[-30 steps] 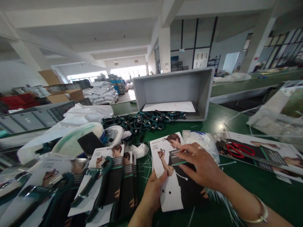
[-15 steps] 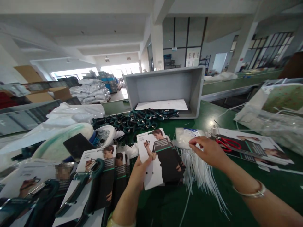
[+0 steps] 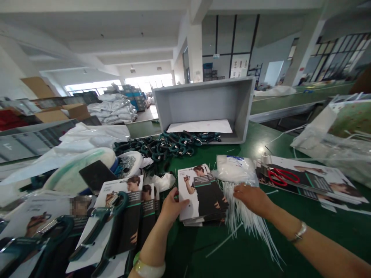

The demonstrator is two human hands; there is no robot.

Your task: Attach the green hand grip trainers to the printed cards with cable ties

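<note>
At near centre, left hand (image 3: 171, 206) pinches left edge of card stack (image 3: 203, 197), thumb on top, likely steadying it. Right of it, right hand's (image 3: 252, 199) fingers close together on white ties (image 3: 246, 222), apparently for separating one; grip unclear.

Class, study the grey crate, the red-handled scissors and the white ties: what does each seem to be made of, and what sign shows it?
Grey crate: probably matte moulded plastic; dull, even-coloured walls.
Red-handled scissors: handles likely smooth plastic, being solid bright red; blade material unclear.
White ties: probably thin, flexible plastic; the pale strands bend and fan out.
</note>
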